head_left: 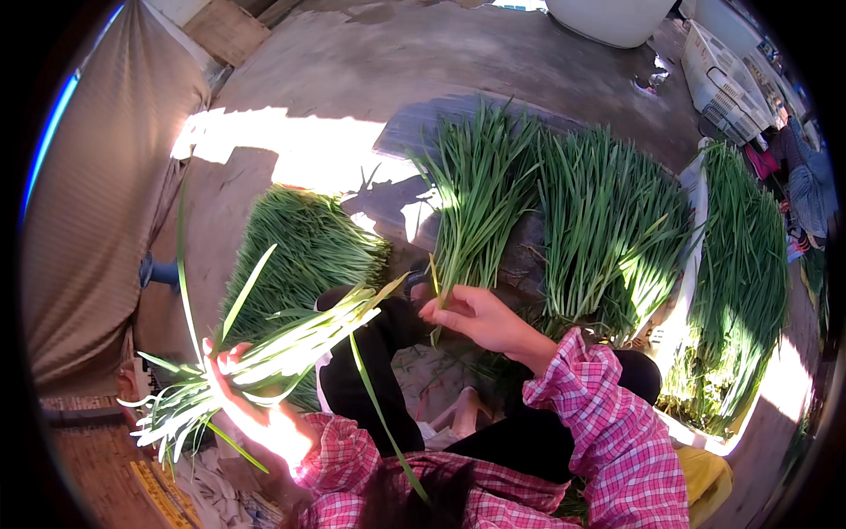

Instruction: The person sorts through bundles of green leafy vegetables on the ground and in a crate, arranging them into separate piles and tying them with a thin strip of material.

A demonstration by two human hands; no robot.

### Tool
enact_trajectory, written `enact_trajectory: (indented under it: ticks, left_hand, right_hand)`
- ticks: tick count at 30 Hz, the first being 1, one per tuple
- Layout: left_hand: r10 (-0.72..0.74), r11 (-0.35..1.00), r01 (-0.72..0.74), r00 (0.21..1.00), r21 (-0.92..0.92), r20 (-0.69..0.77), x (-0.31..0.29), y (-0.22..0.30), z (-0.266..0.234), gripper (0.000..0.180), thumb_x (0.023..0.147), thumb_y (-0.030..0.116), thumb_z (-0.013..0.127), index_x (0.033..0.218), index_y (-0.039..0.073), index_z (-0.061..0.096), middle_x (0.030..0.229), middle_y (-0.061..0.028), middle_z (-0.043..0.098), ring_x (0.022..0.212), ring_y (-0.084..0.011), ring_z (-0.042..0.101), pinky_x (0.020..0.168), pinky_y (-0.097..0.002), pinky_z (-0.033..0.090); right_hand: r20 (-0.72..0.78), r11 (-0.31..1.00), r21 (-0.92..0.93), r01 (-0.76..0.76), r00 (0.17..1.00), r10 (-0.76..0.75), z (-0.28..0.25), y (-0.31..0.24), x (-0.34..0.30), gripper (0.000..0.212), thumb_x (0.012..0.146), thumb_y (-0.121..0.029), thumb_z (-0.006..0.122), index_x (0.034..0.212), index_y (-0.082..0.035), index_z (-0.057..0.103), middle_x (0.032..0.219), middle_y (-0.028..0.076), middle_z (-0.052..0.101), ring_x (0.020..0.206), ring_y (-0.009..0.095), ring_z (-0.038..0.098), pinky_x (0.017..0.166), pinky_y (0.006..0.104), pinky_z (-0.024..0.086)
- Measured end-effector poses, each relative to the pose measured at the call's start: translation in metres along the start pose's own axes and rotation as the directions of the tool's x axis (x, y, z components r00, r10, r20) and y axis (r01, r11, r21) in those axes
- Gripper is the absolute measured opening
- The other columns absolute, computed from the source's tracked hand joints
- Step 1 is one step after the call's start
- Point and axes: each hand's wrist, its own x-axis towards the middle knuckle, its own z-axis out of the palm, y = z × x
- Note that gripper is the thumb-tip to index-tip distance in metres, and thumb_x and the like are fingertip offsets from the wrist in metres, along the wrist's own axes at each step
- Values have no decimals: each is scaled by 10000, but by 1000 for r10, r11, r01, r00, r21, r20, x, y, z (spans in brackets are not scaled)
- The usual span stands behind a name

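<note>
A loose bunch of garlic chives (304, 339) lies across my left hand (256, 414), whose fingers are wrapped round its leafy end. Its paler stalks point up and to the right, and one long blade hangs below them. My right hand (489, 322) is closed in a pinch just right of the stalk ends. A thin yellowish chive leaf (434, 271) sticks up at its fingertips, and a bit of green shows beneath them. Just beyond that hand a pile of chives (480, 189) lies on a dark sheet (414, 128).
More chives lie in a stack (300, 251) on the left, a heap (608, 212) on the right, and a long white-sided container (696, 229) at far right. White plastic baskets (723, 84) and a large white tub (608, 18) stand farther back. A brown cloth (106, 194) hangs at left.
</note>
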Motion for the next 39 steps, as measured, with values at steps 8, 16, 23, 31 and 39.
enact_trajectory:
  ticks: [8, 16, 23, 31, 39]
  left_hand:
    - [149, 941, -106, 983, 322, -112, -30, -47, 21, 276, 817, 119, 475, 1078, 40, 428, 657, -6, 412, 652, -122, 423, 661, -258, 401]
    - [-51, 991, 63, 993, 122, -103, -25, -37, 4, 230, 810, 79, 482, 1030, 18, 462, 685, -25, 415, 699, -138, 406, 706, -276, 393]
    - [-109, 994, 109, 994, -20, -25, -23, -26, -2, 197, 821, 62, 455, 1001, -17, 465, 677, -42, 434, 680, -145, 415, 700, -267, 401]
    - [28, 997, -19, 992, 78, -120, -13, 2, -17, 209, 800, 76, 482, 1001, 18, 472, 670, -27, 469, 683, -148, 456, 678, -283, 435]
    - [362, 845, -235, 912, 480, -191, -36, -30, 14, 223, 797, 151, 506, 988, 41, 472, 682, -8, 451, 754, -166, 463, 720, -285, 403]
  right_hand:
    - [341, 764, 514, -389, 910, 234, 47, 15, -3, 193, 872, -216, 389, 934, -43, 447, 788, -20, 424, 616, 56, 341, 579, 199, 330]
    - [-51, 919, 303, -253, 958, 281, 31, 9, -2, 212, 871, -216, 391, 750, -70, 485, 652, -54, 428, 554, 20, 337, 511, 157, 278]
    - [-22, 911, 358, -206, 973, 228, 23, 14, 0, 198, 875, -200, 374, 756, -77, 473, 678, -37, 452, 608, 39, 385, 553, 177, 303]
    - [-388, 846, 519, 123, 916, 105, -34, -12, 13, 175, 884, -189, 350, 793, -68, 438, 717, 9, 460, 641, 76, 412, 574, 200, 321]
    - [42, 981, 190, 25, 999, -33, 35, -18, 4, 224, 826, -209, 471, 965, -42, 418, 691, -33, 383, 624, 40, 352, 587, 175, 318]
